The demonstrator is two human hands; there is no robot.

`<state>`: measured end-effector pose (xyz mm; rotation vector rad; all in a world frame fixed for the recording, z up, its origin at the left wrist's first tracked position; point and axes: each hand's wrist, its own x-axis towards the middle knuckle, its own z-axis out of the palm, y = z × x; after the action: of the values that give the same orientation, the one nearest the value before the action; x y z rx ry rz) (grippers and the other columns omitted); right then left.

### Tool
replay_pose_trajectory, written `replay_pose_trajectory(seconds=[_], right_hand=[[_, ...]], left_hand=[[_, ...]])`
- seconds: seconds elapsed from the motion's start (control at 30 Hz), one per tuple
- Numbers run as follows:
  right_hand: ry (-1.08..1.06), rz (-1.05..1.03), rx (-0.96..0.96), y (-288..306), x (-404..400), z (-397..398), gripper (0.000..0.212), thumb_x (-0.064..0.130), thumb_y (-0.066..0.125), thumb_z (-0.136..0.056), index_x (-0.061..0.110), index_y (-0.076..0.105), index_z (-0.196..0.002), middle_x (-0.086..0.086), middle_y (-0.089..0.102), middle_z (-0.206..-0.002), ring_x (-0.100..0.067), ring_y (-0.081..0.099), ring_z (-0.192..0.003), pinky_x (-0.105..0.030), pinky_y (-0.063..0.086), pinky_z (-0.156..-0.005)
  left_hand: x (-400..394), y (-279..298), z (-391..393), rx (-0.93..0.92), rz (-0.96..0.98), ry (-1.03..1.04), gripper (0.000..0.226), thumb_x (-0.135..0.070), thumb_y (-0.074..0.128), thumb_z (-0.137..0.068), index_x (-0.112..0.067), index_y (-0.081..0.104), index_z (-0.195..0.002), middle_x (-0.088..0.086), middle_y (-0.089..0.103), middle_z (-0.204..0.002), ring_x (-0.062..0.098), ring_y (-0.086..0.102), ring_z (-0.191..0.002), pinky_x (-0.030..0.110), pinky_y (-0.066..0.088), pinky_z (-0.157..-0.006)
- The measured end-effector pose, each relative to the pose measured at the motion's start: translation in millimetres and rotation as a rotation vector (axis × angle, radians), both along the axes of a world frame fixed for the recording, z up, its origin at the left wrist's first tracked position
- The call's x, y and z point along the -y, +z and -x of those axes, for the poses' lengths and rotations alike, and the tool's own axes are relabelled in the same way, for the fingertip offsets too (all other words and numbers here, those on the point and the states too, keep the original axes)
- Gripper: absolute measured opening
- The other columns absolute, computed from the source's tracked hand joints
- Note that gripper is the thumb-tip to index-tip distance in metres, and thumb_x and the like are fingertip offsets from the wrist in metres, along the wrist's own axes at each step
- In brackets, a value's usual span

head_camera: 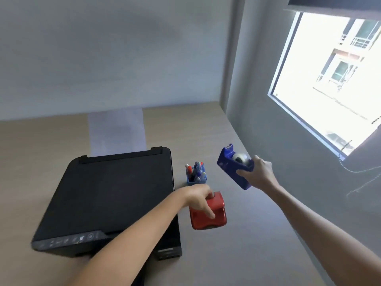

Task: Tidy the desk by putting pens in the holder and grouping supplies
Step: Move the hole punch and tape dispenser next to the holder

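Observation:
A small blue pen holder (195, 181) stands on the desk right of the printer, with several pens (196, 169) upright in it. Just in front of it, my left hand (199, 198) grips the top of a red hole punch (208, 213). Whether the punch rests on the desk or hangs just above it is unclear. To the right, my right hand (256, 172) holds a blue tape dispenser (234, 164) with a white roll in it, tilted and lifted above the desk near the right wall.
A black printer (111, 197) fills the left of the wooden desk (247, 244), with a sheet of white paper (117, 131) rising behind it. The wall with a bright window (329, 79) borders the desk's right edge. A cord hangs under the window.

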<state>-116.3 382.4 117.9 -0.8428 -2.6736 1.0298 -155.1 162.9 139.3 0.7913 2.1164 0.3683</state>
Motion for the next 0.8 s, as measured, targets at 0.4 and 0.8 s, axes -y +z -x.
replay_pose_trajectory(seconds=[0.4,0.8], right_hand=[[-0.136,0.115,0.151,-116,23,23,0.036,0.024,0.07,-0.071,0.002,0.048,-0.091,-0.019,0.062,-0.095,-0.035,0.059,-0.082,-0.031,0.043,-0.063],[-0.135,0.082,0.153,-137,45,24,0.043,0.029,0.07,-0.069,0.005,0.044,-0.093,-0.018,0.058,-0.098,-0.036,0.058,-0.088,-0.031,0.04,-0.066]], left_hand=[[-39,-108,31,-0.077,0.263,0.033,0.071,-0.03,0.078,-0.075,-0.005,0.046,-0.133,0.014,0.052,-0.134,0.033,0.056,-0.117,0.04,0.05,-0.098],[-43,-128,35,-0.113,0.291,0.05,0.072,-0.028,0.081,-0.071,-0.005,0.048,-0.131,0.014,0.052,-0.133,0.034,0.054,-0.118,0.046,0.049,-0.099]])
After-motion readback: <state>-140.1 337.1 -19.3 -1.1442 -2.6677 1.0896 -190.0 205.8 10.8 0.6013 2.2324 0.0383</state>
